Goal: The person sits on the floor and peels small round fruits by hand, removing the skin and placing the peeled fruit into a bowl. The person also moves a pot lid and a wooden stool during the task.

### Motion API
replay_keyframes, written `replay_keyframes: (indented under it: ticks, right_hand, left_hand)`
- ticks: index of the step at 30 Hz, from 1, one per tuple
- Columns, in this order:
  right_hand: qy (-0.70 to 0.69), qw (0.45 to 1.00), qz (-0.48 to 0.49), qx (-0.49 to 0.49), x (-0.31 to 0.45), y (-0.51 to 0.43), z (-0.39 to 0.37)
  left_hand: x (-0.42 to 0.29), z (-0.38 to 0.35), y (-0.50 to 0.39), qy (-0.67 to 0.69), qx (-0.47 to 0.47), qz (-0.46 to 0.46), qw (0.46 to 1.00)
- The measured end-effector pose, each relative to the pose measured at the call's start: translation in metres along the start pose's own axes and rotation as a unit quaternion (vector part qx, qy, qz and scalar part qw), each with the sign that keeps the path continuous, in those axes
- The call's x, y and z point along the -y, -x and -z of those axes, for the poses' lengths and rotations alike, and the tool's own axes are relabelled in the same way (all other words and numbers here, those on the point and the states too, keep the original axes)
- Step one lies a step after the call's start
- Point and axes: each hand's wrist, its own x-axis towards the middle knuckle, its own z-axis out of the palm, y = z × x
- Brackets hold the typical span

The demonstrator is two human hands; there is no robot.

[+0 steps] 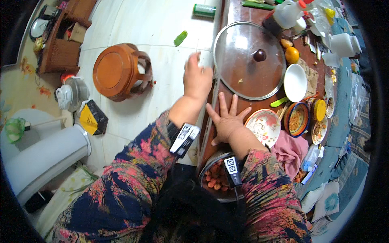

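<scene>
My left hand is held over the tiled floor beside the table's edge, its fingers partly curled and blurred; whether something small is between them cannot be told. With fingers spread, my right hand rests palm down on the dark red wooden table. Just beyond it lies a large round glass lid with a dark knob. A floral-patterned bowl is right of my right hand. Nearer my body, a pot holds small round reddish fruits, partly hidden by my wrist and a wrist-worn device.
An orange-brown wooden stool stands on the floor. A green can and a green vegetable piece lie on the tiles. Along the table are a white bowl, an orange, a pink cloth and a plastic jug.
</scene>
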Motion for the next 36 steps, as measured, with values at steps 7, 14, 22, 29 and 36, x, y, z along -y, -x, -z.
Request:
replay_keyframes:
  ticks: [7,14,22,29,36]
  right_hand:
    - [0.020,1.000,-0.014,-0.004,0.004,-0.005,-0.001]
    - [0.037,0.999,-0.021,-0.010,0.006,-0.006,-0.002]
    - [0.018,1.000,-0.003,0.000,0.001,-0.006,0.001]
    - [-0.001,1.000,0.017,0.022,-0.003,-0.006,0.005]
    - [0.002,1.000,0.018,0.019,-0.004,-0.008,0.002]
  left_hand:
    - [0.037,0.064,0.214,-0.088,0.439,0.228,0.865]
    - [0.035,0.031,0.176,-0.002,0.404,0.361,0.841]
    - [0.013,0.004,0.175,-0.214,0.388,0.454,0.773]
    - [0.007,-0.003,0.170,-0.268,0.367,0.484,0.747]
    - [0.016,0.000,0.177,-0.266,0.371,0.466,0.758]
